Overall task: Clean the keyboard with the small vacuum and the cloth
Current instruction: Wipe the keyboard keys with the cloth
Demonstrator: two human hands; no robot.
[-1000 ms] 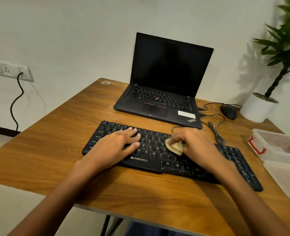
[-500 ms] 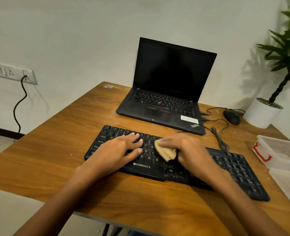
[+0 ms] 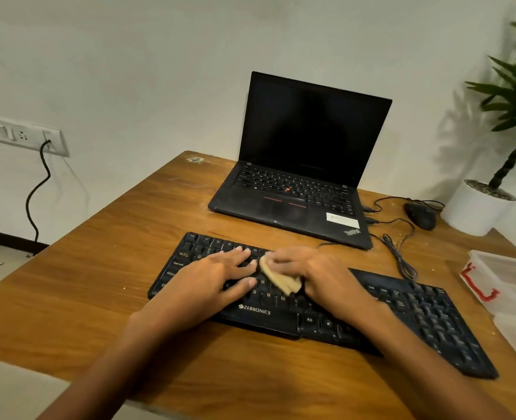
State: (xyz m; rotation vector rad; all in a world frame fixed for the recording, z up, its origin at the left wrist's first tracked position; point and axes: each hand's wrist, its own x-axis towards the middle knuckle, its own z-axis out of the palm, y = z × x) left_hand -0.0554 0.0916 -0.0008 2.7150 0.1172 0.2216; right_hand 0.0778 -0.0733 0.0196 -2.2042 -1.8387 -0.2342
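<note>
A black Zebronics keyboard (image 3: 417, 316) lies across the front of the wooden table (image 3: 105, 286). My left hand (image 3: 211, 280) rests flat on the keyboard's left half with its fingers straight. My right hand (image 3: 320, 274) presses a small folded beige cloth (image 3: 281, 278) onto the keys near the middle, fingers curled over it. The cloth's left tip nearly touches my left fingertips. No vacuum is in view.
An open black laptop (image 3: 299, 177) stands behind the keyboard. A black mouse (image 3: 421, 215) and its coiled cable (image 3: 399, 253) lie to its right, beside a white plant pot (image 3: 478, 212). Clear plastic boxes (image 3: 505, 283) sit at the right table edge. A wall socket (image 3: 23, 136) is at left.
My right hand has slid the cloth leftwards along the keys, from the middle-right towards my left hand. The left hand has stayed in place.
</note>
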